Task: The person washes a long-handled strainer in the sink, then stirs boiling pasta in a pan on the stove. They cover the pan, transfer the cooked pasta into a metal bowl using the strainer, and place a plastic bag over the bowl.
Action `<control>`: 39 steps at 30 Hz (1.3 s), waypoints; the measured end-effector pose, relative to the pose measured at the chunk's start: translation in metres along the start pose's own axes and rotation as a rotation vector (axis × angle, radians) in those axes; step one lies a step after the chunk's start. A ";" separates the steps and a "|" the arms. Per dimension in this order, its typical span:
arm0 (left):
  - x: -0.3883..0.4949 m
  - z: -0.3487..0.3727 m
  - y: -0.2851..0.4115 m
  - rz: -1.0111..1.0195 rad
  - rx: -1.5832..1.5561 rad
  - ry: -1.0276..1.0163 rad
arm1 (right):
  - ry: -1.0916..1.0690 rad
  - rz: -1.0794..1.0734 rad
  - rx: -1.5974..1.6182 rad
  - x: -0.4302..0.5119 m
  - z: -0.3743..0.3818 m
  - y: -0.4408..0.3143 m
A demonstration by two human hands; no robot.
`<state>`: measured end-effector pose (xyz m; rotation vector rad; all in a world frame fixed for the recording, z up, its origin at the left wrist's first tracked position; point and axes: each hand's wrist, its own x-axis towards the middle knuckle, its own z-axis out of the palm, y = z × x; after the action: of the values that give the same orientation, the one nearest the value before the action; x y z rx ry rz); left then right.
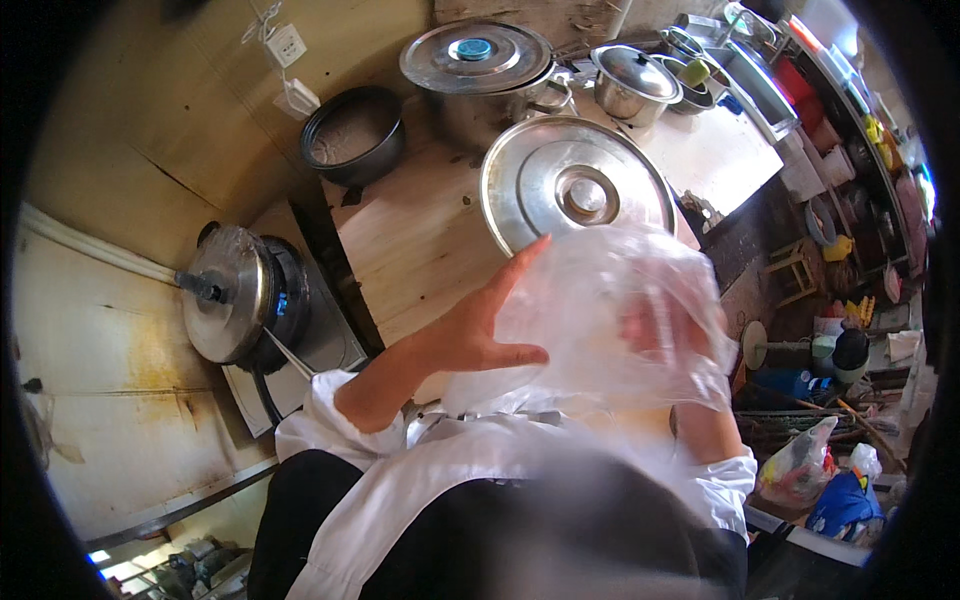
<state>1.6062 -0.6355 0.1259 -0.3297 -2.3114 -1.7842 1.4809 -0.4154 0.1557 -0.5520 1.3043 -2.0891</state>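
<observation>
A clear plastic bag is spread out in front of my body, above the wooden worktop. My left hand is at its left side, thumb and index finger wide apart, with the bag's film beside them. Through the film I see my right hand, blurred; whether it is inside or behind the bag is unclear, and so is its grip. Just beyond the bag lies a large round steel lid with a central knob.
On the left, a lidded pan sits on a burner with a blue flame visible. Toward the back are a dark bowl with pale contents, a large lidded steel pot and a smaller lidded pot. Plastic bags lie at right.
</observation>
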 end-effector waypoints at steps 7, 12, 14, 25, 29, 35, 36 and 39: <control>-0.077 -0.034 0.005 -0.372 -0.153 0.921 | -0.241 0.181 -0.070 0.011 -0.024 0.002; -0.107 -0.062 -0.008 -0.140 0.448 1.373 | 0.002 0.198 0.049 -0.008 -0.071 0.005; -0.102 -0.059 -0.029 -0.210 0.394 1.384 | 0.042 0.198 0.071 -0.014 -0.080 0.012; -0.102 0.001 -0.173 -1.238 -0.102 0.922 | 0.298 0.211 -0.075 -0.033 -0.113 0.008; -0.116 0.022 -0.184 -1.216 -0.124 0.982 | 0.311 0.201 -0.053 -0.020 -0.149 -0.011; -0.109 0.058 -0.189 -1.129 0.077 1.253 | 0.191 0.245 -0.094 0.022 -0.247 -0.046; -0.106 0.067 -0.184 -1.136 0.144 1.299 | 0.179 0.265 -0.070 0.034 -0.267 -0.053; -0.094 0.105 -0.159 -1.271 0.150 1.394 | 0.204 0.324 -0.079 0.077 -0.320 -0.068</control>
<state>1.6462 -0.5781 -0.0741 2.0309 -1.3850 -1.1841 1.2052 -0.2381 0.0822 -0.1464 1.4855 -1.8663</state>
